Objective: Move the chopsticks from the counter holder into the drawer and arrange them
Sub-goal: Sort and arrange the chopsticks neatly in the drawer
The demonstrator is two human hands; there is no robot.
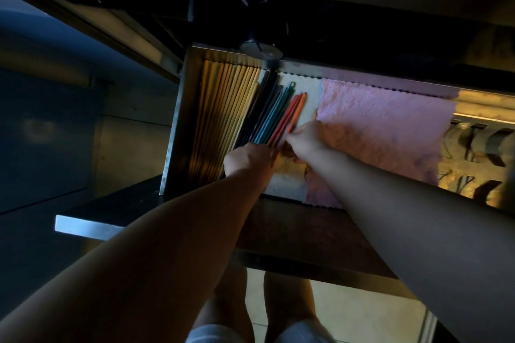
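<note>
The open drawer point(174, 131) holds several yellow wooden chopsticks point(223, 108) in a row on its left. Beside them lie dark, teal point(271, 114) and orange chopsticks point(291, 113), fanned out over a pale liner. My left hand point(246, 159) rests on the near ends of the dark and teal ones. My right hand point(305, 138) pinches the near ends of the orange chopsticks. The fingertips of both hands are partly hidden. The counter holder is not in view.
A pink cloth point(390, 131) covers the middle of the drawer. Dark utensils point(490, 145) lie at the drawer's right end. A round dark knob point(260, 50) hangs above the drawer's back edge. The drawer front point(89, 227) juts out below my arms, above my legs.
</note>
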